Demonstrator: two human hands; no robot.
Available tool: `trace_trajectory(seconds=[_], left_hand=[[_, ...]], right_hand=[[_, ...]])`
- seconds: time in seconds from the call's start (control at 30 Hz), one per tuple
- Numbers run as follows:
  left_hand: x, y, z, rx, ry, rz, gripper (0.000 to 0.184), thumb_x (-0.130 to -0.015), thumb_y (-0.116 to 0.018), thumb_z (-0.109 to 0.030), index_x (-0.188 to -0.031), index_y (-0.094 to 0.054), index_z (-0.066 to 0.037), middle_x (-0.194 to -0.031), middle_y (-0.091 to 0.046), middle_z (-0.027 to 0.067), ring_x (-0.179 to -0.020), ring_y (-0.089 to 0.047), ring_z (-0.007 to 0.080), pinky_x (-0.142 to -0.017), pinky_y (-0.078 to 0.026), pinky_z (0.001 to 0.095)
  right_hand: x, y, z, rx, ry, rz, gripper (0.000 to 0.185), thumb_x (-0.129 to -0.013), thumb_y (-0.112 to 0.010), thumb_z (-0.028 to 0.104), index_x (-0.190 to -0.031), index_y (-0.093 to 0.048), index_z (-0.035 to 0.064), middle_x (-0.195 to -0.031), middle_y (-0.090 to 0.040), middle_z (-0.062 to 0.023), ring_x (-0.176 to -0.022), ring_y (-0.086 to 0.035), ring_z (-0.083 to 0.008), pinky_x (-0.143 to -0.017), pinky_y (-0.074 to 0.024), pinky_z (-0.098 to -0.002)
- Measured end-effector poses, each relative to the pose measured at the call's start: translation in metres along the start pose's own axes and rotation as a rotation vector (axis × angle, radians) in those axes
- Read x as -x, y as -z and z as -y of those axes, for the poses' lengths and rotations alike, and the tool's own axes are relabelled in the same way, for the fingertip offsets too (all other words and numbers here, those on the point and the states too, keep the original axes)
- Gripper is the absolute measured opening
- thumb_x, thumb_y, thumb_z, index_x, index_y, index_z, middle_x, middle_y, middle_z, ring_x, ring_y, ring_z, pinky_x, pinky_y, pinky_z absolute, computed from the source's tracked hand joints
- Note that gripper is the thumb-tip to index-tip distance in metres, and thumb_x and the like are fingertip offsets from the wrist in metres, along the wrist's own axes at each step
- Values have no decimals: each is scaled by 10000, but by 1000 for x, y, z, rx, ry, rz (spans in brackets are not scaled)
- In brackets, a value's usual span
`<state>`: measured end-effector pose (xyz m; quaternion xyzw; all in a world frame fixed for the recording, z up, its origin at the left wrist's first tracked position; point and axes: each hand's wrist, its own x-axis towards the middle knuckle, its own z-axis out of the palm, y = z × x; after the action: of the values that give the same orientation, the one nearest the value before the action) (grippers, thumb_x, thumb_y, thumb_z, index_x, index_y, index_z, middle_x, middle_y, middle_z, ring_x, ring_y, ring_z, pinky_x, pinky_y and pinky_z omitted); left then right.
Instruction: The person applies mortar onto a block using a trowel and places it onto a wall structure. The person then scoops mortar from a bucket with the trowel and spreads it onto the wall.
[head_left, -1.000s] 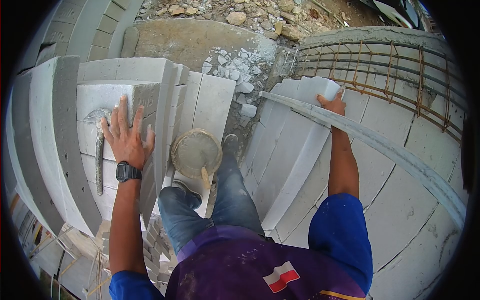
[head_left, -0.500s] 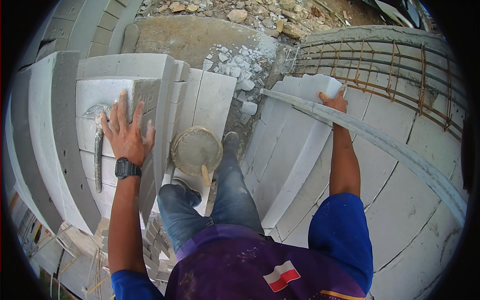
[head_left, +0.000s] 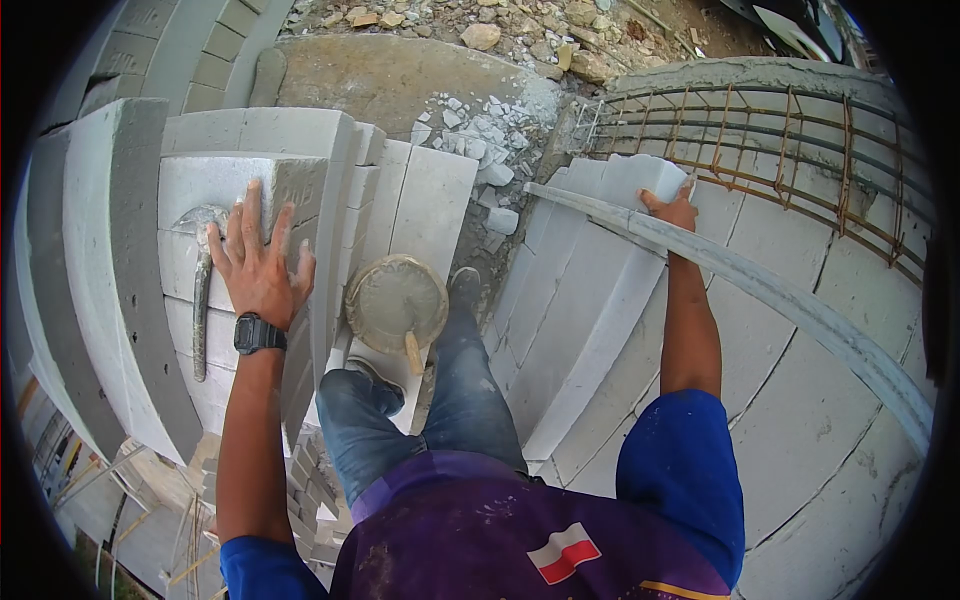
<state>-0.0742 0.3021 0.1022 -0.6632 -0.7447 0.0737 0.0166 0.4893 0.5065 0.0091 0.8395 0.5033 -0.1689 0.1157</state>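
Observation:
My left hand point(head_left: 262, 262), a black watch on its wrist, lies with fingers spread on a white block point(head_left: 225, 185) at the top of the left stack. Beside its thumb is a mortar-smeared hammer point(head_left: 201, 300), its handle pointing back toward me. My right hand point(head_left: 675, 212) rests on the far end of a pale block point(head_left: 610, 320) on the right wall, thumb apart from the fingers. Its fingertips are partly hidden at the block's edge. Between my legs and the left stack stands a round bucket point(head_left: 395, 290) of grey mortar with a wooden-handled tool point(head_left: 413, 352) in it.
A long grey bar point(head_left: 770, 275) slants across the right wall, close to my right forearm. Rusty rebar point(head_left: 760, 130) runs beyond it. Broken block pieces point(head_left: 480, 140) litter the ground ahead, with stony rubble point(head_left: 540, 40) farther off. Tall blocks point(head_left: 115, 270) stand at left.
The view has shifted slightly, so the scene sits a little farther right. Both hands stay on their blocks; the hammer and bucket have not moved.

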Motion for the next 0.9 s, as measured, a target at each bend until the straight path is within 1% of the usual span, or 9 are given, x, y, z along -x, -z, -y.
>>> trace_trajectory(seconds=[0.27, 0.37, 0.57, 0.77, 0.87, 0.9], left_hand=[[0, 0, 0, 4, 2, 11, 617, -775, -736, -328, -1380, -626, -277, -1675, -260, 49, -1487, -322, 321, -1258, -121, 585], [0, -1, 1, 1, 4, 11, 625, -768, -742, -333, -1380, -625, -279, -1677, -257, 44, -1490, -320, 319, -1259, -119, 584], [0, 0, 0, -16, 11, 30, 628, -773, -743, -345, -1386, -619, -285, -1676, -256, 41, -1490, -321, 315, -1258, -118, 585], [0, 1, -1, -21, 4, 13, 614, -782, -741, -346, -1381, -620, -287, -1670, -268, 41, -1484, -328, 315, -1256, -130, 585], [1, 1, -1, -27, -5, -7, 605, -783, -739, -345, -1373, -624, -286, -1665, -278, 43, -1481, -332, 315, -1256, -136, 585], [0, 0, -1, -30, -10, -17, 601, -783, -738, -344, -1371, -625, -285, -1664, -281, 43, -1480, -333, 315, -1256, -139, 585]], right_hand=[[-1, -2, -2, 23, 1, -21, 1260, -714, -807, 615, -1605, -174, -11, -1353, -509, -423, -1250, -555, -509, -1037, -495, -518], [3, 2, 4, -40, -29, 6, 1223, -716, -829, 524, -1626, -158, 58, -1416, -402, -439, -1244, -552, -524, -1033, -496, -522], [-2, -1, 1, -32, -44, 11, 1239, -703, -831, 546, -1623, -166, 49, -1411, -421, -427, -1230, -565, -518, -1028, -499, -529], [-5, -6, -3, -22, -24, 0, 1269, -694, -829, 570, -1620, -151, 29, -1400, -433, -427, -1253, -550, -514, -1027, -501, -528], [-3, -3, -2, -18, -31, 13, 1293, -697, -811, 637, -1604, -167, -21, -1396, -495, -399, -1304, -512, -505, -1078, -468, -510], [-5, -4, -3, -14, -27, 9, 1299, -694, -811, 649, -1602, -171, -24, -1393, -499, -399, -1302, -514, -506, -1078, -469, -510]])
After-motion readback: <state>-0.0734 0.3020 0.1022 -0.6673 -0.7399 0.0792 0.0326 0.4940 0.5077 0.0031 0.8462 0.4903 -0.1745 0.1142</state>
